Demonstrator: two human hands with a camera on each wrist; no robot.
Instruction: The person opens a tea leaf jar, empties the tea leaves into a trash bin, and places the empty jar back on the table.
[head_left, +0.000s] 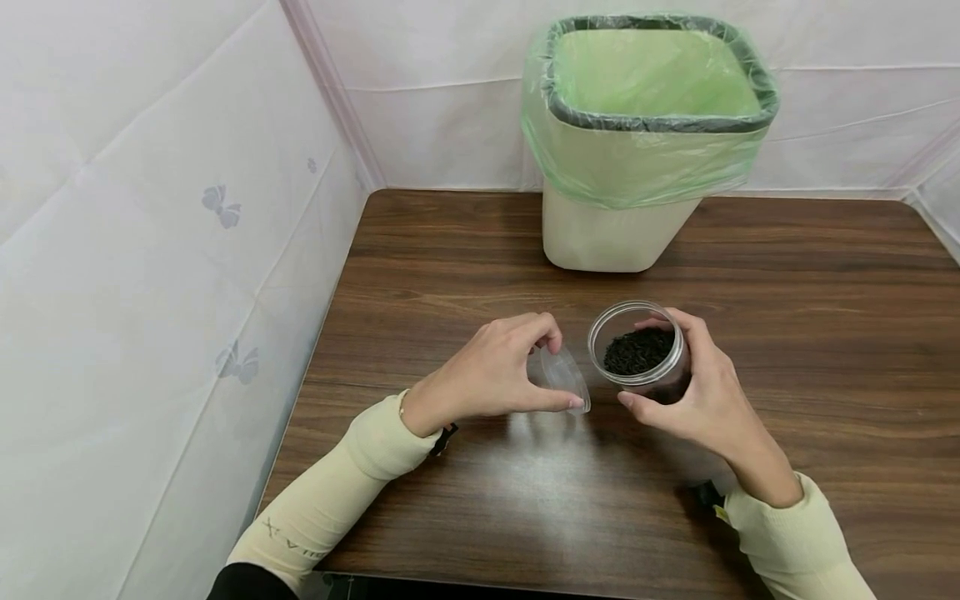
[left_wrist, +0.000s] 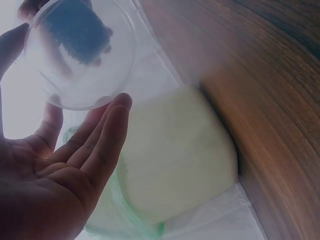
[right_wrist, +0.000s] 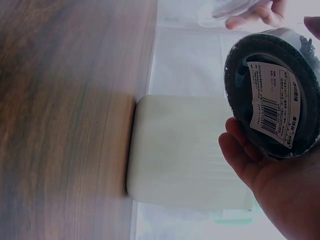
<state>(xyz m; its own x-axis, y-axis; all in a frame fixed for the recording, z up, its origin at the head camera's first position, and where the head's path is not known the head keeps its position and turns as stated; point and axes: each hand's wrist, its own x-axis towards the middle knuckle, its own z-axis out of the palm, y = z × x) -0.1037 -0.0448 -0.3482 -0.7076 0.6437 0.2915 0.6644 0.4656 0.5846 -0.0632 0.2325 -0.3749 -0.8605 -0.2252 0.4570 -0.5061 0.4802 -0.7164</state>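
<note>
My right hand grips a clear plastic jar with dark loose tea in it, held just above the wooden table. The jar is uncapped. In the right wrist view the jar's bottom shows a white barcode label, cupped by my right hand. My left hand pinches the clear round lid between thumb and fingers, just left of the jar. The left wrist view shows the lid held at the fingertips of my left hand.
A cream waste bin lined with a green bag stands at the back of the table, behind the jar. White cloth walls enclose the left and rear sides. The bin also fills the wrist views.
</note>
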